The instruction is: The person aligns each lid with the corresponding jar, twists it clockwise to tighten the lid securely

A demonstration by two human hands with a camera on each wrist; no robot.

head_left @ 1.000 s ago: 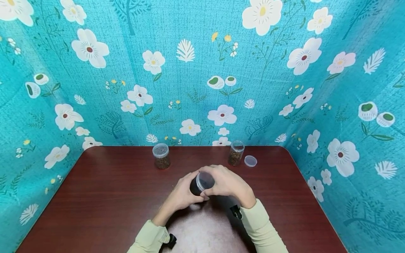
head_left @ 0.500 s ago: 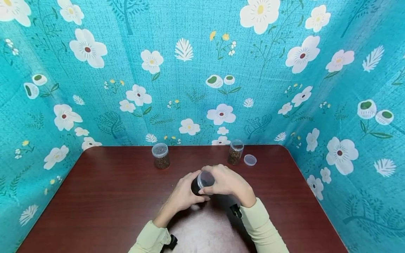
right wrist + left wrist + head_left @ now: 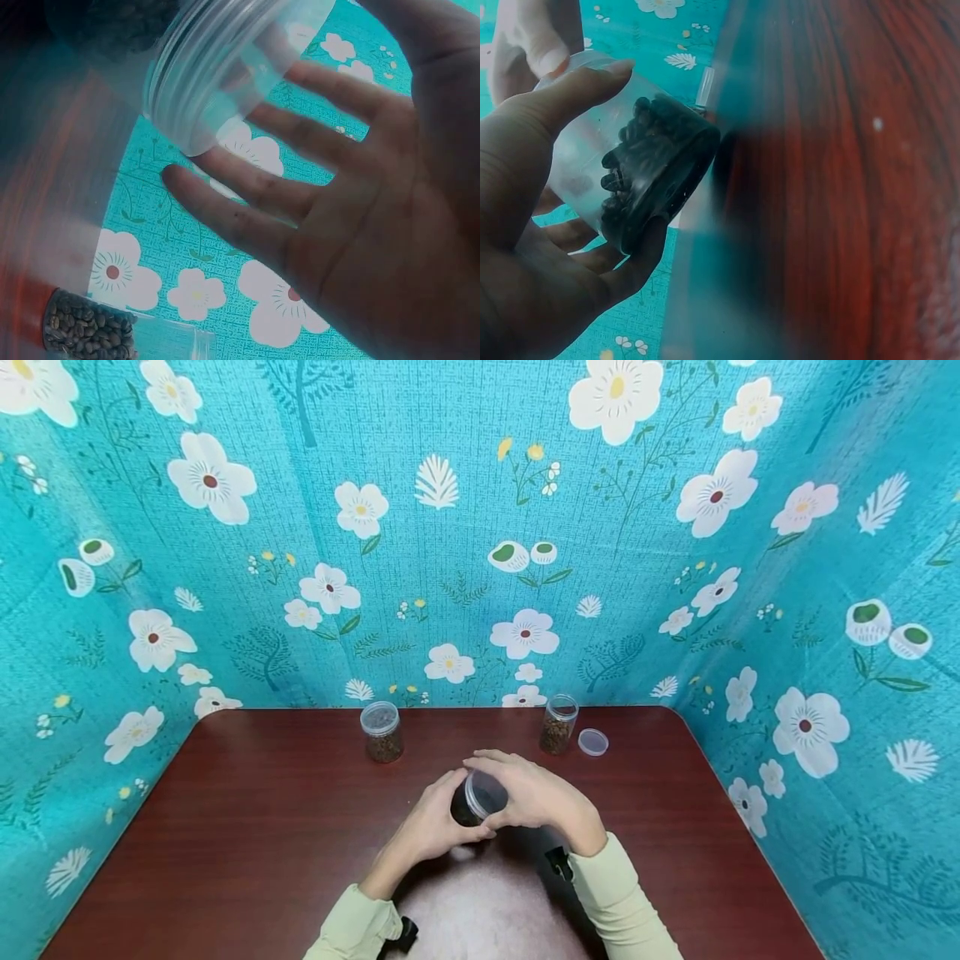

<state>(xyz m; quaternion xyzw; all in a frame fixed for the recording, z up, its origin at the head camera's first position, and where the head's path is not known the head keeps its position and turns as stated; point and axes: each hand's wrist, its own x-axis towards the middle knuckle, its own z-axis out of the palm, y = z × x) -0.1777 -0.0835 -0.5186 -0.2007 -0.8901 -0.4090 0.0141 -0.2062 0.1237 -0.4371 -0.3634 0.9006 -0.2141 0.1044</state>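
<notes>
Above the middle of the table, my left hand point(image 3: 433, 820) holds a clear plastic jar point(image 3: 592, 161) round its body. The jar is tilted, its lidded end leaning toward my right hand point(image 3: 538, 792). Dark beans point(image 3: 649, 154) lie heaped toward its base in the left wrist view. My right hand grips the rim of the translucent screw lid point(image 3: 491, 792), thumb on the near side and fingers on the far side. In the right wrist view, ridged rings show at the edge of the lid point(image 3: 214, 71), with fingertips against it. The lid sits on the jar.
A lidded jar point(image 3: 382, 732) of brown contents stands at the back left of the dark red table point(image 3: 247, 827). At the back right is an uncovered jar point(image 3: 558, 725) of coffee beans, with a loose lid point(image 3: 593, 742) beside it. Flowered turquoise cloth point(image 3: 450, 568) encloses the table.
My right fingers have shifted slightly leftward over the far side of the lid, and the thumb a little to the right. My left hand keeps its hold on the jar in nearly the same place.
</notes>
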